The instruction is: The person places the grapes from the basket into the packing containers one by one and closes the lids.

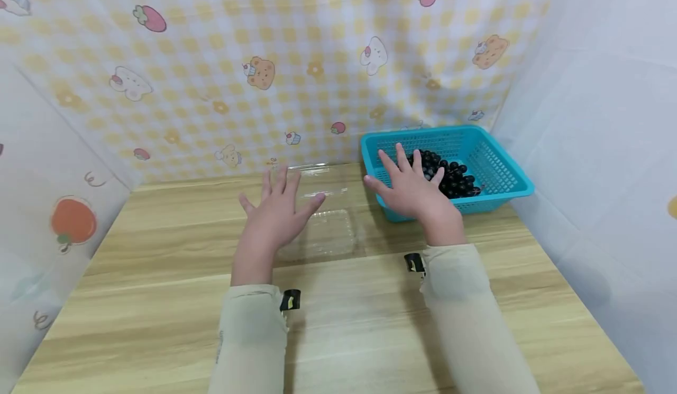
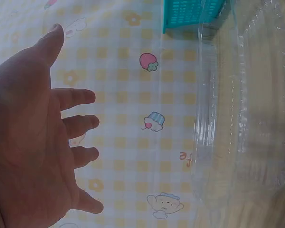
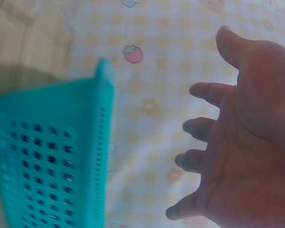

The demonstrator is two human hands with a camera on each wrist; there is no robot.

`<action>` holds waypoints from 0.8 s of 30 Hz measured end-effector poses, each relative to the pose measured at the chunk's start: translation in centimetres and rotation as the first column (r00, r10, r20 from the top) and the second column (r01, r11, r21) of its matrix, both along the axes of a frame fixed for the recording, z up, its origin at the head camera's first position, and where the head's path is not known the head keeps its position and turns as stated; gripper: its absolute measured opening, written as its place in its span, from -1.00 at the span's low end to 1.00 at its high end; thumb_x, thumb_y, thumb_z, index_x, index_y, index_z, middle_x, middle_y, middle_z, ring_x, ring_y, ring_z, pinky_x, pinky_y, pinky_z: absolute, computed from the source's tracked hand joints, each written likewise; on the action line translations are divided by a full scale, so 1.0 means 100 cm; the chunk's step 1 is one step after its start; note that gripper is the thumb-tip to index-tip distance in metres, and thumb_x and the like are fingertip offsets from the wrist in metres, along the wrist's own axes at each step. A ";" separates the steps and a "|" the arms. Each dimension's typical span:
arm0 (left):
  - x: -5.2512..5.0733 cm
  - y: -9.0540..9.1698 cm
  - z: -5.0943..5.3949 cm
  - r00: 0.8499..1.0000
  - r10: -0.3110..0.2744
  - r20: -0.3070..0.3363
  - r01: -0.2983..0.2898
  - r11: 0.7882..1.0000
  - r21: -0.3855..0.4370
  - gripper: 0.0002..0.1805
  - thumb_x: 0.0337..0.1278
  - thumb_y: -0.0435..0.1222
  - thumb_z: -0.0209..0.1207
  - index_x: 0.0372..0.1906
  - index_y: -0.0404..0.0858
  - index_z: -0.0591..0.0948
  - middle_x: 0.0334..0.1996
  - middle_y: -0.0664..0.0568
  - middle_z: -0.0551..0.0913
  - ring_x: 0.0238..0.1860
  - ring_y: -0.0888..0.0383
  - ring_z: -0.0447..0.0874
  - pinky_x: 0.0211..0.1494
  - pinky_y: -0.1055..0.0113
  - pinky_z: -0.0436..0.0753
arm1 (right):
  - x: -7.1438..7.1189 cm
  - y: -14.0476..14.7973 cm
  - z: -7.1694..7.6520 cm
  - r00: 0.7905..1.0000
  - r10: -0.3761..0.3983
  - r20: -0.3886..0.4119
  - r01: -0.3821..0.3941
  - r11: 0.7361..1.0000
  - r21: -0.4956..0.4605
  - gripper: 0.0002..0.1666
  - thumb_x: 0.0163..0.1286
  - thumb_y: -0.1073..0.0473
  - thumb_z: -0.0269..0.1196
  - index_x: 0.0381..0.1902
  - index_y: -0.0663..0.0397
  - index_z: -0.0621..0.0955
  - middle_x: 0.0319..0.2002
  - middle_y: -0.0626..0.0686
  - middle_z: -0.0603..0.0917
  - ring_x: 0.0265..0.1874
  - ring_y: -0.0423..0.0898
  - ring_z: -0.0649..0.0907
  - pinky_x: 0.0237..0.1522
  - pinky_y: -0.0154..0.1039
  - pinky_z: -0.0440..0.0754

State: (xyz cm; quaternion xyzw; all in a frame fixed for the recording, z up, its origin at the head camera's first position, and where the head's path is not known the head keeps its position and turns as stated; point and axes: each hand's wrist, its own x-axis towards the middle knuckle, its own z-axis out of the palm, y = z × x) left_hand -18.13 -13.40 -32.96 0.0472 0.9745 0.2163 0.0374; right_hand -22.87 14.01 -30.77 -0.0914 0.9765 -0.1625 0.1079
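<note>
The left hand (image 1: 274, 217) is held with its fingers spread above a clear plastic container (image 1: 330, 232); in the left wrist view that container (image 2: 261, 104) lies to the right of the hand (image 2: 33, 142), a gap between them. Over the near left part of a blue plastic basket (image 1: 502, 197) hovers the right hand (image 1: 409, 191), fingers splayed and holding nothing. Dark grapes (image 1: 457, 182) lie inside the basket, partly hidden by that hand. The right wrist view shows the basket's perforated side (image 3: 47, 156) apart from the right hand (image 3: 256, 133).
A wooden table (image 1: 158, 300) carries the container and the basket. Behind it hangs a yellow checked cloth (image 1: 195, 88) with cartoon prints, and pale sheets stand at the left (image 1: 42, 164) and right (image 1: 608, 147). Both sleeves have a small black item at the cuff.
</note>
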 end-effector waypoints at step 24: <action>0.020 -0.052 -0.070 0.981 0.008 0.196 -0.043 0.983 0.178 0.22 0.40 0.39 0.10 0.77 -0.17 -0.23 0.74 -0.37 -0.28 0.69 -0.47 -0.05 0.61 -0.59 -0.12 | -0.028 0.026 0.050 0.983 0.103 0.149 -0.145 0.940 0.310 -0.07 0.66 -0.38 0.00 0.77 -0.30 -0.03 0.78 0.17 -0.24 0.73 0.39 -0.18 0.49 0.74 -0.39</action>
